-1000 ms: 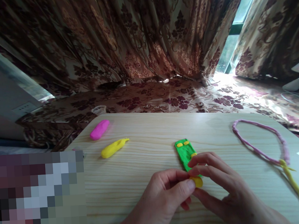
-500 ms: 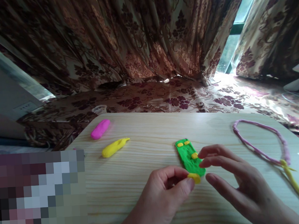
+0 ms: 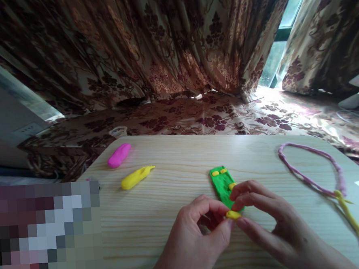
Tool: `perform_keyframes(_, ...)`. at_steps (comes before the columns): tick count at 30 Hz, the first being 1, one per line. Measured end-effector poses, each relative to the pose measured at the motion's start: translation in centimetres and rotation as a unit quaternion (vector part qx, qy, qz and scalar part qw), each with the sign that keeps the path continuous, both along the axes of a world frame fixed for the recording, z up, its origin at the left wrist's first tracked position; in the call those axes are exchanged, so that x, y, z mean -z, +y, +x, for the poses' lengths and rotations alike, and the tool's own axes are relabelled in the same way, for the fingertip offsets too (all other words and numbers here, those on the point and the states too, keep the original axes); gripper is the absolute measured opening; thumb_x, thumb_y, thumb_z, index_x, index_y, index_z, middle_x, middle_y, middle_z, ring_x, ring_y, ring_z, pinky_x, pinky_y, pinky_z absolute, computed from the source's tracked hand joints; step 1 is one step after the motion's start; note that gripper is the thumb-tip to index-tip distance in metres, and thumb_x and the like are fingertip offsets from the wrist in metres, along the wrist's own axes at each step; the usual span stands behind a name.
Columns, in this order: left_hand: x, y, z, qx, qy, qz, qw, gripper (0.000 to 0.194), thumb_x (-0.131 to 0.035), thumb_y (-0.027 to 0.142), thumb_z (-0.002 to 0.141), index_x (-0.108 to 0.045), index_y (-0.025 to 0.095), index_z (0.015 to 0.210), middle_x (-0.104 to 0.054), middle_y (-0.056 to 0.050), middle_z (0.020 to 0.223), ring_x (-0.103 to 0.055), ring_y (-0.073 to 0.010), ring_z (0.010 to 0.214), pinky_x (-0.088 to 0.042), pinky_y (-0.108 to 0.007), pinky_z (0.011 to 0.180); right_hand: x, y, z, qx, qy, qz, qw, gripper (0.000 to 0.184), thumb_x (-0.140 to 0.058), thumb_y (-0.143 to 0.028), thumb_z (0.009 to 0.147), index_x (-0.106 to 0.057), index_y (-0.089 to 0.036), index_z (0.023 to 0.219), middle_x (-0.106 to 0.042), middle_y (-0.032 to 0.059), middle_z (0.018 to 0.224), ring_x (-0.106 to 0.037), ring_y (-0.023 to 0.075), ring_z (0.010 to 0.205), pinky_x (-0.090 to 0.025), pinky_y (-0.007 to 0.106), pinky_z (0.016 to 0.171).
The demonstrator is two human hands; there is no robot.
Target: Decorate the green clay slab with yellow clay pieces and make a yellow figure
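Observation:
Between the thumb and forefinger of my left hand (image 3: pixel 200 230) is a small yellow piece of modelling clay (image 3: pixel 233 215). My right hand (image 3: pixel 273 222) pinches the same piece from the other side, thumb below and fingers above. Just beyond the fingertips lies a flat green clay slab (image 3: pixel 223 188), its near end partly hidden by my hands. Two small yellow clay bits (image 3: pixel 218 172) sit on its far end, and another yellow bit (image 3: pixel 232 186) is on its right edge, partly covered by my right fingers.
A pink clay roll (image 3: pixel 119 155) and a yellow clay roll with a thin tip (image 3: pixel 136 178) lie on the wooden table (image 3: pixel 169 159) at left. At right rests a twisted lilac clay loop (image 3: pixel 308 151) with a forked yellow clay strand (image 3: pixel 350 217). Patterned curtains hang behind.
My right hand has moved left and closed its fingertips on the yellow clay piece that my left hand holds. The view has shifted very slightly.

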State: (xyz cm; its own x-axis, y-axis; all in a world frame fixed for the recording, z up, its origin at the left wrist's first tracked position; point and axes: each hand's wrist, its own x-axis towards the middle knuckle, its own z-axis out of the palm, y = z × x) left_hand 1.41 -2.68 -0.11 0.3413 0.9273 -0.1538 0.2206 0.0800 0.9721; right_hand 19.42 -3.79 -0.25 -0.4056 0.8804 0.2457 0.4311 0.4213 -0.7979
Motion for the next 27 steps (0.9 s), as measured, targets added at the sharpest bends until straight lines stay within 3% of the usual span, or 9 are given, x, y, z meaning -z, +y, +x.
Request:
perform_keyframes(7,0.3,-0.1,0.1,-0.026,0.018,0.06,0.998,0.005,-0.059,0.015,0.074,-0.063,0.017,0.076,-0.057,-0.001,0.074,-0.055,-0.0135,0.069,-0.045,-0.023,0.065,0.1,0.1,0.0,-0.01,0.003,-0.007,1.0,0.01,-0.052,-0.015,0.087,-0.058,-0.022,0.092,-0.053,0.0033,0.097,-0.053,0.0151,0.095,-0.046,0.026,0.083)
perform_keyframes(14,-0.1,0.3,-0.6,-0.01,-0.059,-0.121,0.991,0.013,-0.061,0.026,0.079,-0.066,0.016,0.083,-0.058,0.002,0.065,-0.049,-0.0096,0.062,-0.038,-0.019,0.058,0.6,0.1,0.1,-0.007,-0.004,0.026,1.0,0.024,-0.06,-0.013,0.081,-0.053,-0.024,0.102,-0.052,0.0034,0.104,-0.052,0.0161,0.101,-0.045,0.026,0.085)
perform_keyframes(21,0.0,0.3,-0.8,-0.033,-0.067,-0.107,0.991,0.023,-0.056,0.035,0.083,-0.068,0.018,0.092,-0.059,0.002,0.065,-0.051,-0.0114,0.067,-0.04,-0.021,0.065,1.0,0.3,0.2,0.018,0.006,0.079,0.997,0.023,-0.06,-0.01,0.08,-0.055,-0.023,0.099,-0.056,0.0036,0.1,-0.055,0.0159,0.095,-0.047,0.027,0.081)
perform_keyframes(27,-0.2,0.1,-0.6,0.028,-0.064,-0.098,0.993,0.023,-0.054,0.036,0.084,-0.068,0.02,0.092,-0.059,0.003,0.066,-0.051,-0.0105,0.066,-0.04,-0.02,0.062,1.0,0.4,0.4,0.005,-0.009,0.104,0.994,0.027,-0.063,-0.012,0.078,-0.055,-0.024,0.101,-0.057,0.0033,0.1,-0.055,0.0164,0.095,-0.048,0.026,0.078)
